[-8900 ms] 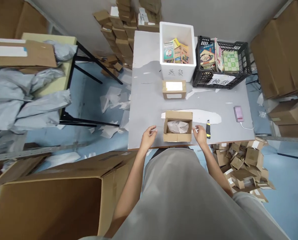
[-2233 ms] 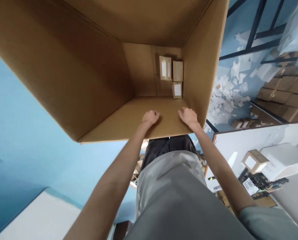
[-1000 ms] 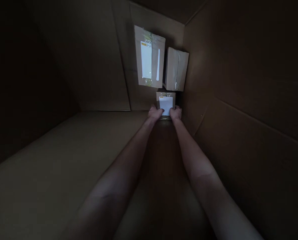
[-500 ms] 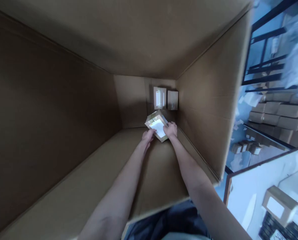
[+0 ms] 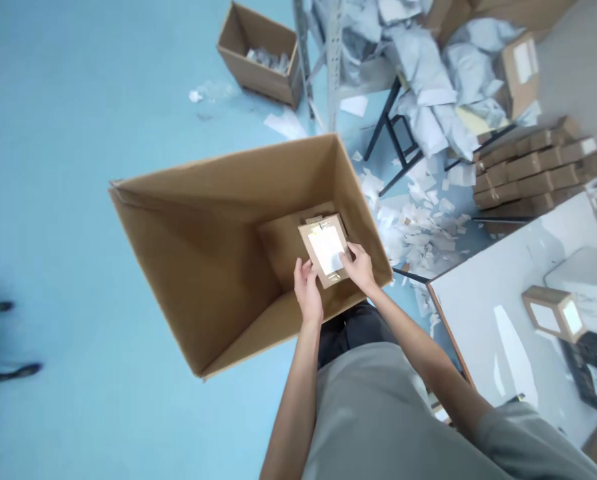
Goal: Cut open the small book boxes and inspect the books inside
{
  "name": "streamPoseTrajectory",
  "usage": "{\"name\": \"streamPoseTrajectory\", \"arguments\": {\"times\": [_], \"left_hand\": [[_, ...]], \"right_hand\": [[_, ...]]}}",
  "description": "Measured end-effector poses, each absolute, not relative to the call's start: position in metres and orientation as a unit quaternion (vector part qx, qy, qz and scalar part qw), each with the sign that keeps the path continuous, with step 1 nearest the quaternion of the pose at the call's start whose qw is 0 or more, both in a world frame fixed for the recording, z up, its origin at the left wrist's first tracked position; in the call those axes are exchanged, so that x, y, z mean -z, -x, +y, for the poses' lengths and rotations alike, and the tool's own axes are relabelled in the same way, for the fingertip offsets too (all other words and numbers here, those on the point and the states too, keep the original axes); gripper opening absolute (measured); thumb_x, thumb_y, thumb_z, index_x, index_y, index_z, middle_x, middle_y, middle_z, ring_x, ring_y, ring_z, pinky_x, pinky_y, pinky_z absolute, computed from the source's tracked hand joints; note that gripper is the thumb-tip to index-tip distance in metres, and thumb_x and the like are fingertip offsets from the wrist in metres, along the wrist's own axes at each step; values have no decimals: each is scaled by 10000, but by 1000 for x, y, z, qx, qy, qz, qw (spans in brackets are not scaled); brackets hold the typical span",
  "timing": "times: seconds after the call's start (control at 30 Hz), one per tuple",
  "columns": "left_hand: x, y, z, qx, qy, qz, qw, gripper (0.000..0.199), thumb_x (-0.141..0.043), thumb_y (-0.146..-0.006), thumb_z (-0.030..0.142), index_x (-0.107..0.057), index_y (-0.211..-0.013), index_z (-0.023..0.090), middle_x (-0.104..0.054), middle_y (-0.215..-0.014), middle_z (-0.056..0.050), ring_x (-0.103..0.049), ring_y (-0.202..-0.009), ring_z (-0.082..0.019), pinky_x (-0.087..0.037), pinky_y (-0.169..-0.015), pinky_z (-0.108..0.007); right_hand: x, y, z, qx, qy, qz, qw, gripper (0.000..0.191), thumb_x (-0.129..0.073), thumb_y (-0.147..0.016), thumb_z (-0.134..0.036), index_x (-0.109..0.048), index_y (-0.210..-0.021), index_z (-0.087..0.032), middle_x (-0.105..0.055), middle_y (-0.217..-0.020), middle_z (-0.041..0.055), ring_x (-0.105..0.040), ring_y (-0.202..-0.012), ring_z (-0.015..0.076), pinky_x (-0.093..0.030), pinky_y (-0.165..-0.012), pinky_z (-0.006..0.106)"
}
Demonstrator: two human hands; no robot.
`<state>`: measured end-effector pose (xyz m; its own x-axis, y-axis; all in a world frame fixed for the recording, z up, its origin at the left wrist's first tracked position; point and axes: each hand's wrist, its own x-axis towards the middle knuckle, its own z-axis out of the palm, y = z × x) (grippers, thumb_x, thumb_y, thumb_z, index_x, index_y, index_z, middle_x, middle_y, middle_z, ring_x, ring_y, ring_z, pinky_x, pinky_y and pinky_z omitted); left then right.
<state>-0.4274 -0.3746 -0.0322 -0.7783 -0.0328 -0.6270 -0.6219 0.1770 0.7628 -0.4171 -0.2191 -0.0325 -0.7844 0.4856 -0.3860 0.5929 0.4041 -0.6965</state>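
A small cardboard box (image 5: 322, 272) with a white label and shiny tape is between my hands, at the mouth of a large open carton (image 5: 203, 170). With its thumb on the label's right edge, my right hand (image 5: 360, 268) grips the box's right side. My left hand (image 5: 308, 293) is at the lower left side of the box, fingers bent against it. The box is tilted and hides much of the carton's floor. Part of a brown shape shows just behind its upper edge; I cannot make out what it is.
White paper scraps (image 5: 418, 223) litter the blue floor to the right. A white table (image 5: 471, 293) carries another labelled box (image 5: 553, 312). Grey mailing bags (image 5: 423, 80) are heaped on a stand at the upper right. A smaller open carton (image 5: 263, 80) stands beyond.
My view has pulled back from inside the large carton to above it. The small box has come up from near the carton's bottom, held between both hands.
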Motion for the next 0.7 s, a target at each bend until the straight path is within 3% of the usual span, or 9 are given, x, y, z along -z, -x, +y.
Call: {"name": "streamPoseTrajectory", "arguments": {"times": [0.13,0.33,0.5,0.7], "left_hand": [[-29,396,-337,-654,20,740,155,740,-636,-1057,576,-501,-1726,288,-618,-1646,-140,-567,-1611,-327,-436,-1367,-410],[-74,346,-248,-653,-158,688,275,692,-670,-1044,645,-638,-1632,281,-634,-1623,-152,-589,-1577,-360,-493,-1316,-461],[-72,284,-160,-607,-216,656,393,617,-694,-1023,606,-715,-1550,285,-665,-1604,-137,-643,-1508,-357,-573,-1214,-448],[-45,202,-70,-526,-245,653,487,595,-707,-1001,450,-709,-1550,221,-660,-1663,-153,-639,-1532,-358,-542,-1265,-458]], "right_hand": [[-36,357,-179,489,-355,790,-102,468,-608,-1047,-368,-781,-1449,-202,-775,-1482,134,-725,-1403,280,-556,-1242,397],[-100,247,-107,444,-462,731,-233,506,-601,-1032,-402,-777,-1471,-221,-741,-1507,168,-695,-1435,304,-600,-1204,462],[-98,148,-61,416,-556,662,-281,546,-595,-999,-450,-765,-1462,-216,-704,-1508,189,-717,-1391,298,-625,-1162,462],[-63,41,-16,443,-632,578,-264,483,-606,-935,-460,-785,-1281,-176,-776,-1336,203,-789,-1205,311,-665,-1045,452]]}}
